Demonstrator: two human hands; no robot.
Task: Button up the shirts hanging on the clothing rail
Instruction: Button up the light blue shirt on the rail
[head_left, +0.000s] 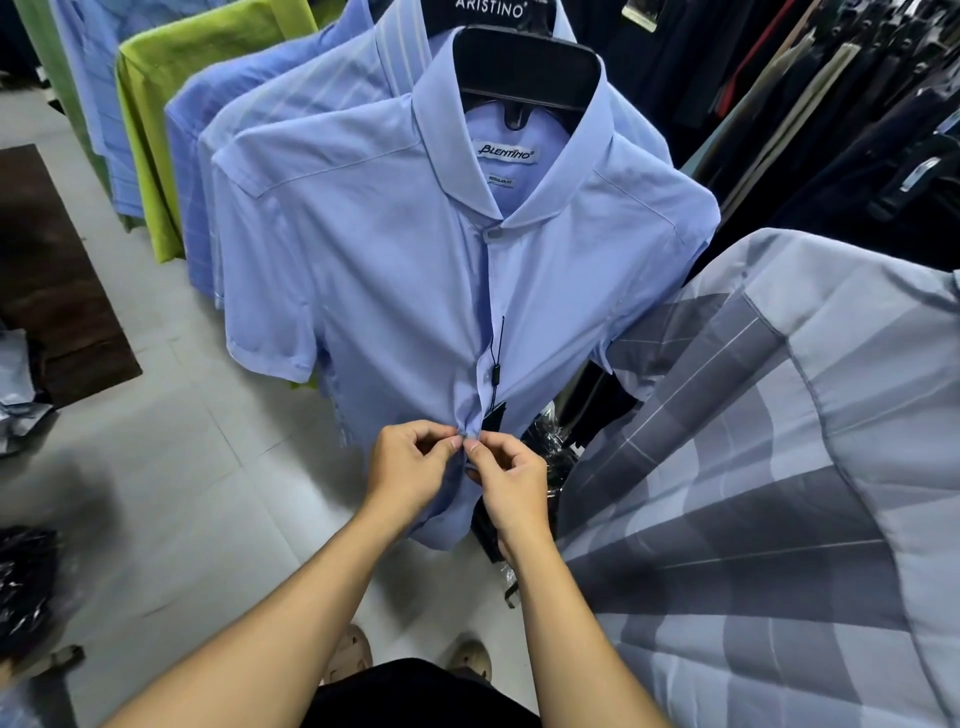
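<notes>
A light blue short-sleeved shirt (395, 270) hangs on a black hanger (524, 67) in the middle of the head view. Its collar button (493, 234) is fastened and the placket is closed down to my hands. A black tag on a string (493, 374) dangles from the placket. My left hand (410, 470) pinches the left edge of the placket low on the shirt. My right hand (506, 480) pinches the right edge just beside it, fingertips touching at a small button. The lower hem hangs loose below my hands.
More blue shirts (249, 130) and a lime green one (156, 104) hang in a row behind to the left. A grey checked shirt (753, 467) hangs close on the right. Dark trousers (831, 104) hang at back right. A brown mat (47, 280) lies on the tiled floor.
</notes>
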